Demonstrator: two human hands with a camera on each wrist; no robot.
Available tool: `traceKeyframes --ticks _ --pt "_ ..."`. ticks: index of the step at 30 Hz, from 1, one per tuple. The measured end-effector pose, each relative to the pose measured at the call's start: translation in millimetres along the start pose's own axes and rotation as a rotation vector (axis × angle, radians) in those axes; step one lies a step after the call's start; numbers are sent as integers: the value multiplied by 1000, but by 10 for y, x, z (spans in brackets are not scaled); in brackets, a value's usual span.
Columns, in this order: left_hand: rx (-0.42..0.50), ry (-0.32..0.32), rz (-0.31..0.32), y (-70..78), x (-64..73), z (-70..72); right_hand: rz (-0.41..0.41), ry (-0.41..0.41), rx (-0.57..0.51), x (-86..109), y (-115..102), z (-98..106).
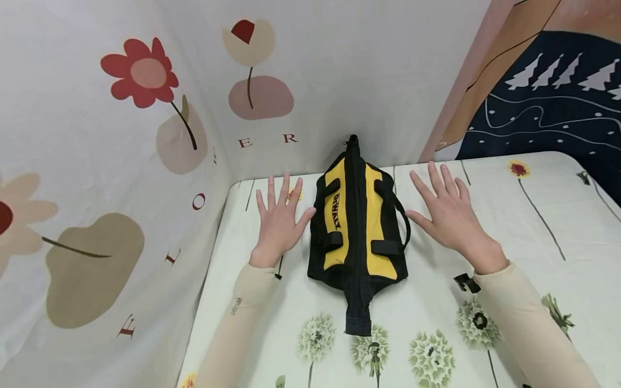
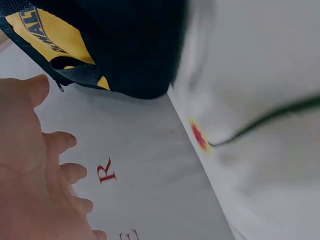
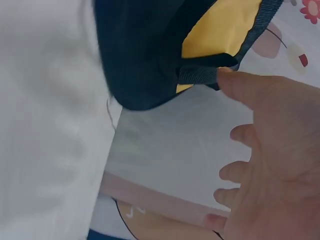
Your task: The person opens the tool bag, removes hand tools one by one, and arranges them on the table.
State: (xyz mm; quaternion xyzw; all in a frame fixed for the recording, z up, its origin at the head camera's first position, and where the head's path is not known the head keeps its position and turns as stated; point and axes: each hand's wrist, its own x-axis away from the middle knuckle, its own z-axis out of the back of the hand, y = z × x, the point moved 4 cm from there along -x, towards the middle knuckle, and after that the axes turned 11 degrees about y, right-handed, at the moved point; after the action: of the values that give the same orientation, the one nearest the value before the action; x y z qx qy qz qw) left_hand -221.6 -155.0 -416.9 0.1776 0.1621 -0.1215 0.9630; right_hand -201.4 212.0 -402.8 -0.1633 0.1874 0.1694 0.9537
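A black and yellow DeWalt tool bag stands on the white flowered cloth, its dark zipper running along the top. The zipper looks closed, and a dark fabric tab sticks out at the near end. Black strap handles lie along its sides. On the left of the bag my left hand is spread, fingers straight, thumb close to the bag's side. My right hand is likewise spread on the other side, thumb close to the right handle. Whether either thumb touches is hard to tell. Both hands hold nothing.
A white fabric wall with printed flowers and letters rises behind and to the left. The bag's far end is near that wall. At the back right hangs a dark blue cloth with white trees. Printed dandelions mark the tablecloth's near part.
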Motion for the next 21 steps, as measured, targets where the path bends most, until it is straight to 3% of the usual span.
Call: traceKeyframes --ticks 10,15,21 --pt "214 -53 28 218 -450 -306 76 64 -113 -272 -157 -124" --pt "321 -46 27 253 -682 -447 131 145 -131 -460 -252 -202" --pt "530 -20 -5 285 -853 -531 180 243 -177 -674 -374 -261"
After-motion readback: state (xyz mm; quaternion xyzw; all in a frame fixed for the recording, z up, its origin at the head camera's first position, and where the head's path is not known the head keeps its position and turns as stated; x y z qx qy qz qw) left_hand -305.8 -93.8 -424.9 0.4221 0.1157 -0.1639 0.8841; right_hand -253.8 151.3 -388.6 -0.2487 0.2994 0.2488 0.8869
